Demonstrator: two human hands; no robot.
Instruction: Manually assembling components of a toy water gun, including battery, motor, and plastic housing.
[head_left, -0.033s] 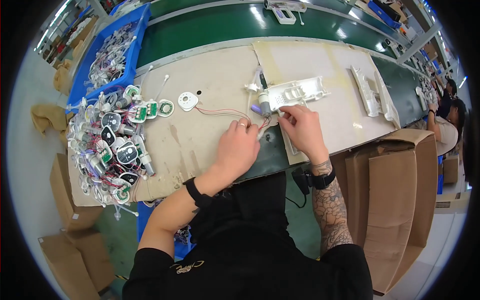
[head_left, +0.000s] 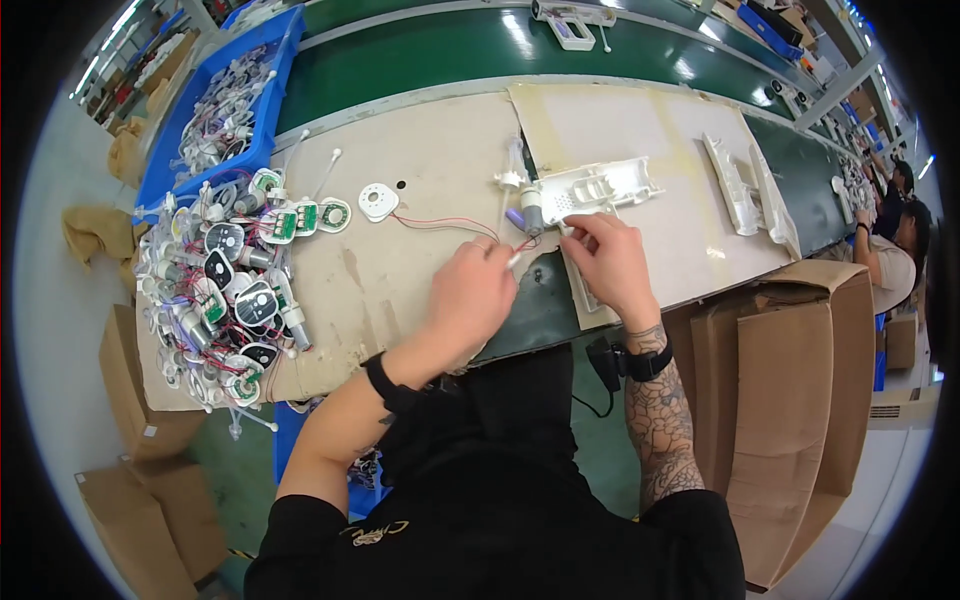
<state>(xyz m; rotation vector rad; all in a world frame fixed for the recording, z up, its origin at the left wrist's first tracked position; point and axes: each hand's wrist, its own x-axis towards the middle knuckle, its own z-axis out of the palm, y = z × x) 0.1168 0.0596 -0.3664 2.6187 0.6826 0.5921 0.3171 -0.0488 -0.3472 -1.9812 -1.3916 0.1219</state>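
My left hand [head_left: 470, 292] is closed, with a short thin white piece [head_left: 515, 260] poking out at its fingertips. Red wires [head_left: 445, 221] run from beside those fingers to a round white cover [head_left: 378, 202] lying on the board. Just beyond the fingertips lies a small grey cylindrical motor [head_left: 532, 212], joined to a white and clear plastic fitting [head_left: 512, 178]. My right hand [head_left: 608, 262] has its thumb and fingers pressed together close to the motor's wire end; what is between them is hidden. A white plastic shell half [head_left: 600, 185] lies right behind that hand.
At left is a heap of wired motor assemblies [head_left: 225, 290], with a blue bin [head_left: 285, 85] of similar parts behind it. Another white shell [head_left: 735, 185] lies to the right. A green conveyor [head_left: 420, 50] runs behind the bench. Cardboard boxes [head_left: 780, 400] stand at right; co-workers sit beyond.
My left hand has shifted slightly left, and its fingers have rolled over a little. The fitting above the motor has turned, its dark part no longer showing. My right hand has barely moved.
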